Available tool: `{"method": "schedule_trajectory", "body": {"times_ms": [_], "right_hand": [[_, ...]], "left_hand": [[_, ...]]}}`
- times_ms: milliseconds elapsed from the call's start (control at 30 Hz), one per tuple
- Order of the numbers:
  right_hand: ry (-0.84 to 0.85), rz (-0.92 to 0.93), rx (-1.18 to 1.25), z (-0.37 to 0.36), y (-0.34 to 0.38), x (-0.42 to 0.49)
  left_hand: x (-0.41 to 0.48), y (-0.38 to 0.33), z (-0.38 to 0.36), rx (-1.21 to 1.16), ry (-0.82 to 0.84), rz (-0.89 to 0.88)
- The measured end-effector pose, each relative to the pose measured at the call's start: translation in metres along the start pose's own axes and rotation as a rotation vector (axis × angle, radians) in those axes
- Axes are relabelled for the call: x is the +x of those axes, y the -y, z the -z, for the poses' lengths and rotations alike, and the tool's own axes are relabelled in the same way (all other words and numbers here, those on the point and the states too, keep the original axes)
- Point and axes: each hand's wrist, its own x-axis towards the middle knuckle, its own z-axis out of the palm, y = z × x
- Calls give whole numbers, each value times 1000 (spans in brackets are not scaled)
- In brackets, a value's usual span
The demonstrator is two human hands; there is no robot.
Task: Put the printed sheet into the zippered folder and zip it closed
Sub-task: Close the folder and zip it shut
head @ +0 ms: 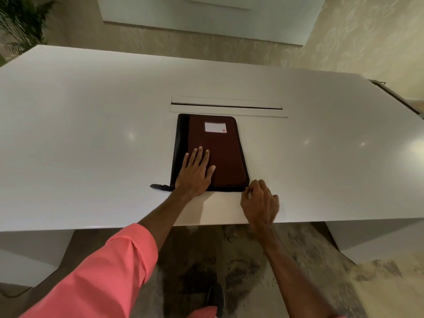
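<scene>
A dark red zippered folder (226,152) with a black spine and a white label lies closed and flat on the white table (91,125). My left hand (197,171) rests flat on its near left part, fingers spread. My right hand (259,199) is at the folder's near right corner with fingertips pinched together at the zipper edge; the zipper pull itself is hidden by the fingers. A black strap tab (160,187) sticks out from the near left corner. No printed sheet is visible.
A long cable slot with a lid (227,106) is set in the table just beyond the folder. The table's near edge runs right below my hands. A plant (23,21) stands at the far left. My shoe (215,297) is on the patterned floor.
</scene>
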Motion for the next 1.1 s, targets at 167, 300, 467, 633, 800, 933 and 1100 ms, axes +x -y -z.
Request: {"method": "schedule_trajectory", "body": {"times_ms": [167,300,467,633,800,933,1100], "right_hand": [[-3,-4,1,-3,-18,20],[26,-13,4,-5,-25,37],[58,-41,90,-14,-25,65],[76,-65,133,-26,-17,98],[110,-74,170,-40,-11,129],[138,-66,177,-49,-6,150],[159,-71,189,-57,-4,166]], "left_hand": [[3,-2,-2,23,-7,-14],[-1,-2,-8,48,-14,-15],[3,0,-13,78,-27,-18],[6,0,-17,87,-34,-11],[7,1,-18,56,-70,5],[11,4,-20,5,-109,23],[35,-1,-7,-48,-248,91]]}}
